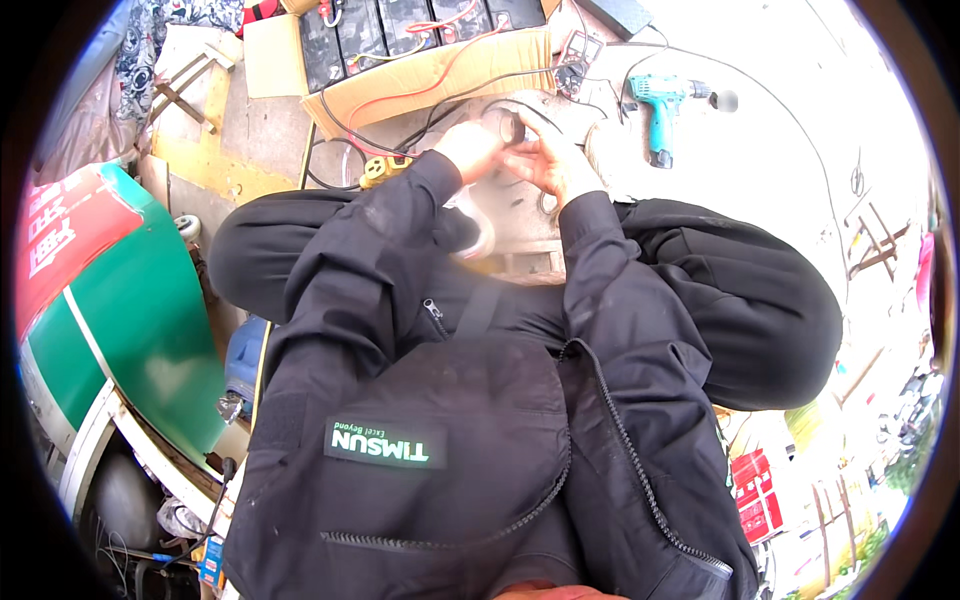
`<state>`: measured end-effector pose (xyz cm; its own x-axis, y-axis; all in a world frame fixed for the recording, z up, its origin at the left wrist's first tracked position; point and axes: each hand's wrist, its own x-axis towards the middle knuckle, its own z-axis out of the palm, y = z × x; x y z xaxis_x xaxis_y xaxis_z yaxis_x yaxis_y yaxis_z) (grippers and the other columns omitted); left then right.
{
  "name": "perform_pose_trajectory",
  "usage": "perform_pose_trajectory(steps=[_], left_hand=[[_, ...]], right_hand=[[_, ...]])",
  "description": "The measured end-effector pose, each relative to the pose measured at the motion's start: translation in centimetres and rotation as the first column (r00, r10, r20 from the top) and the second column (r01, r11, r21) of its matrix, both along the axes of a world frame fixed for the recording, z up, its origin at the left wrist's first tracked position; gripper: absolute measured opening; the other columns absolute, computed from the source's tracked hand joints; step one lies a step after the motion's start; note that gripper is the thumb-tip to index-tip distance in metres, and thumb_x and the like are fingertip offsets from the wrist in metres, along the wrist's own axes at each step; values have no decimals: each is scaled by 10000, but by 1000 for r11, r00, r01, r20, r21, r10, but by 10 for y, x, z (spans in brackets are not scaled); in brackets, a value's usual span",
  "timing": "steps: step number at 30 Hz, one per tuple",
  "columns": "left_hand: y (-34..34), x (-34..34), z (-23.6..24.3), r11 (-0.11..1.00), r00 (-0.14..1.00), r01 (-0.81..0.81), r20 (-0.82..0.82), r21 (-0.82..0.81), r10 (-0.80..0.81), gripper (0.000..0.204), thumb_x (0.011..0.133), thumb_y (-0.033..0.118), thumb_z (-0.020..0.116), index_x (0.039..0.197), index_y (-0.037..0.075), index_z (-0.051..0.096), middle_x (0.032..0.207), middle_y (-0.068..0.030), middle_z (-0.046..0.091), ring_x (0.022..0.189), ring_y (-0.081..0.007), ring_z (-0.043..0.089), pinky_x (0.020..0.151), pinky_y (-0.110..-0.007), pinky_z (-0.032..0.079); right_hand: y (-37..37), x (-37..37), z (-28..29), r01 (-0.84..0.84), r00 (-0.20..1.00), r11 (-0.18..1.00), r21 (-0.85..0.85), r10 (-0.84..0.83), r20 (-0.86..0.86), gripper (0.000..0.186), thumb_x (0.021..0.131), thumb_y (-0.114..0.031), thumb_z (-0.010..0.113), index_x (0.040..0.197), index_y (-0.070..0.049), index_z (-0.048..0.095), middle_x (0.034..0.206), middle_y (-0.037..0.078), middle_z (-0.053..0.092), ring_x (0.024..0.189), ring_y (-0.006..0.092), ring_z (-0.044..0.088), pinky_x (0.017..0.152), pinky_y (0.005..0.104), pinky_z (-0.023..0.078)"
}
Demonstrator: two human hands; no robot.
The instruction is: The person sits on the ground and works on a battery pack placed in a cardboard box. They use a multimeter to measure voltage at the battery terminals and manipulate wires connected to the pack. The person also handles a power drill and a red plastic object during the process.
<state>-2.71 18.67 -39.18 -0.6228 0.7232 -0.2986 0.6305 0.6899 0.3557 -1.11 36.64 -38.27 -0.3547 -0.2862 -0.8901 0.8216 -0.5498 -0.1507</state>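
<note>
My two hands meet in front of me, between my bent knees. In my closed left hand (472,150) sits a dark ring-shaped roll (511,127), perhaps tape. My right hand (548,158) is beside it, its fingers bent together near the roll's edge; what they pinch is too small to make out. Just beyond, an open cardboard box (440,88) holds several black batteries (385,28) joined by red, yellow and black wires. Black cables run from the box toward my hands. Below my left wrist lies a yellow block-shaped thing (382,170), partly hidden by my sleeve.
A teal cordless drill (660,108) lies on the floor right of the box. To my left stands a green panel (150,310) with a red-and-white cover. A small metal frame (190,88) lies at far left, a red box (757,495) at lower right. Loose cables cross the floor.
</note>
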Motion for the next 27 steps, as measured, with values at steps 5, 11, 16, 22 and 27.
perform_pose_trajectory(steps=[5, 11, 16, 22, 27], left_hand=[[9, -5, 3, 942, 888, -335, 332, -9, 318, 397, 945, 395, 522, 881, 41, 690, 779, -219, 667, 841, -397, 652, 793, -476, 485], [15, -21, -6, 880, 739, -466, 505, -96, 446, 541, 912, 531, 510, 777, 55, 730, 681, -168, 647, 650, -312, 628, 659, -419, 471], [14, -29, 5, 861, 591, -505, 701, -64, 399, 491, 897, 510, 588, 746, 57, 703, 589, -41, 546, 506, -146, 459, 508, -309, 368], [22, -39, 18, 807, 371, -563, 819, -177, 438, 401, 931, 431, 602, 835, 55, 703, 647, 28, 520, 501, -74, 337, 471, -255, 271], [4, -36, 2, 932, 641, -357, 742, 63, 195, 357, 928, 375, 591, 908, 45, 725, 798, -42, 653, 649, -145, 517, 610, -307, 409]], right_hand=[[6, 27, -17, -74, 989, 985, 153, 93, -115, 497, 973, -466, 453, 1086, -5, 602, 1008, 136, 652, 885, 274, 646, 792, 434, 530], [1, 53, -73, 11, 957, 967, 255, 64, -283, 311, 832, -103, 568, 1137, -55, 609, 1128, 72, 617, 1019, 191, 562, 909, 369, 419], [-15, 56, -53, 322, 907, 935, -149, -350, -233, 566, 831, -19, 571, 1381, -104, 464, 1254, 40, 540, 1078, 158, 529, 932, 340, 394], [-6, 60, -70, 87, 942, 983, -163, -135, -308, 503, 862, -62, 630, 1343, -127, 498, 1182, 3, 573, 1061, 150, 536, 909, 356, 435], [-4, 66, -74, 72, 946, 987, -144, -114, -304, 348, 850, -136, 671, 1189, -132, 589, 1094, -3, 608, 1017, 156, 559, 868, 389, 471]])
